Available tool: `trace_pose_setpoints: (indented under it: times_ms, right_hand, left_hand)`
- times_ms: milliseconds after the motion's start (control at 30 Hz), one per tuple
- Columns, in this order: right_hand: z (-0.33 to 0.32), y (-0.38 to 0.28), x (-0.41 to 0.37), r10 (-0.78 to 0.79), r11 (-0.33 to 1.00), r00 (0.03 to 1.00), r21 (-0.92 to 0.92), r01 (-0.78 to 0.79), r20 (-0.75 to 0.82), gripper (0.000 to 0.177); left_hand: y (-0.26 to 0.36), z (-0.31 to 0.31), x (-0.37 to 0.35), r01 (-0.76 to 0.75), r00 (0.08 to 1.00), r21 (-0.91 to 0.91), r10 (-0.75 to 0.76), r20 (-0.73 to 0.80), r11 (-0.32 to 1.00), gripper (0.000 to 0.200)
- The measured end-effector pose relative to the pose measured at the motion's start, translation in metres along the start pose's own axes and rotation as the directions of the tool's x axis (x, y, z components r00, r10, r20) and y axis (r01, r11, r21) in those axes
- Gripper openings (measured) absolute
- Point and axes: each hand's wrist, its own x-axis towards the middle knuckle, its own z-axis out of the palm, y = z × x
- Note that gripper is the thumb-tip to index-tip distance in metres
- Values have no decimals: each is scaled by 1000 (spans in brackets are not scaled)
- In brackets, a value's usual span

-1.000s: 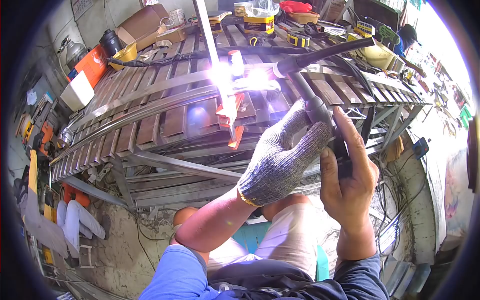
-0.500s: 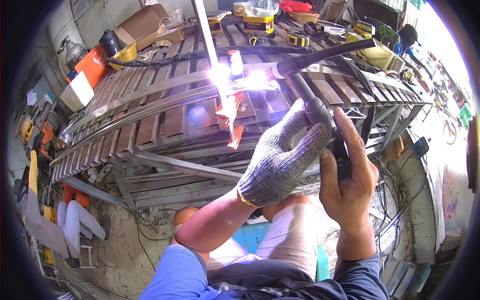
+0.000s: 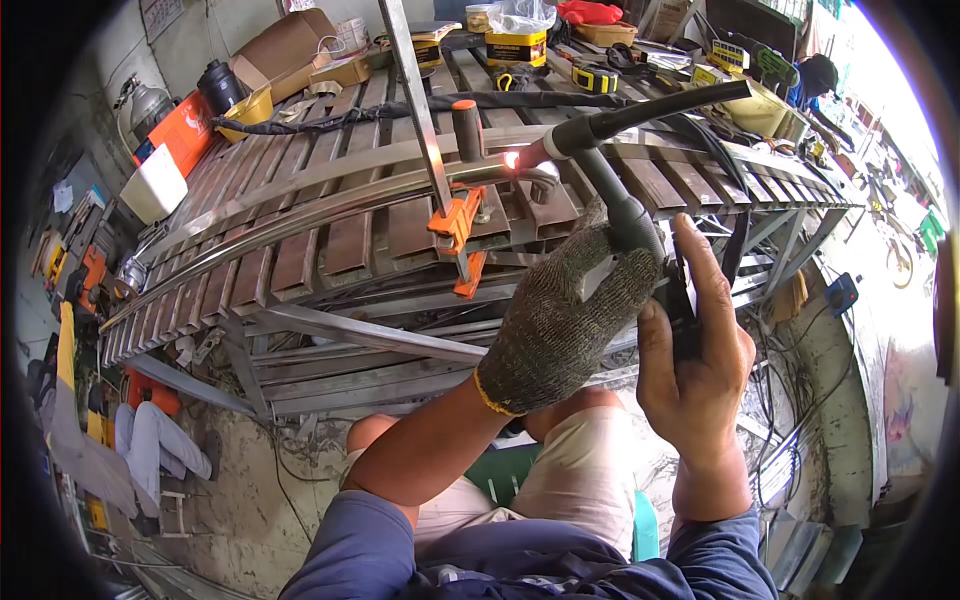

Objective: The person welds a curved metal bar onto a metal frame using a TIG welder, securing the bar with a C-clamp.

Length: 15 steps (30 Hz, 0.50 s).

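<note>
My left hand, in a grey knitted glove, is closed around the neck of a black TIG welding torch. My bare right hand grips the torch's handle lower down, thumb and forefinger along its sides. At the torch's nozzle a spot glows red, right by a shiny metal tube with a bent end. An orange clamp on an upright metal bar sits at the edge of the slatted bench, beside the tube. Behind the tube stands a dark cylinder with an orange top.
The slatted metal bench spans the front. A tape measure, a yellow tub and a cardboard box lie at its back. A black cable crosses the slats. Metal bars are stacked underneath.
The bright white arc at the torch tip has gone out, leaving a small red glow. Both hands and the torch hold nearly the same position.
</note>
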Motion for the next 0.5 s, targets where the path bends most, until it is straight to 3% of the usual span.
trace_pose_setpoints:
  times_ms: [133, 233, 333, 400, 500]
  right_hand:
    - [6, 3, -7, -48, 998, 995, -36, 44, -90, 63]
    - [11, 11, -18, -115, 989, 982, -108, 99, -151, 62]
    - [17, 15, -28, -125, 988, 968, -121, 101, -216, 62]
    - [21, 13, -35, -92, 989, 980, -130, 69, -177, 62]
    - [31, 16, -44, -39, 995, 984, -94, 23, -175, 62]
  left_hand:
    - [16, -4, 9, 222, 974, -305, -225, 27, 926, 39]
    - [30, -6, 11, 361, 931, -227, -365, 22, 905, 39]
    - [19, 0, -3, 473, 875, -381, -475, 98, 794, 39]
    - [6, 2, -10, 347, 937, -270, -341, 69, 898, 39]
    - [-9, 7, -19, 285, 953, -347, -302, 4, 894, 38]
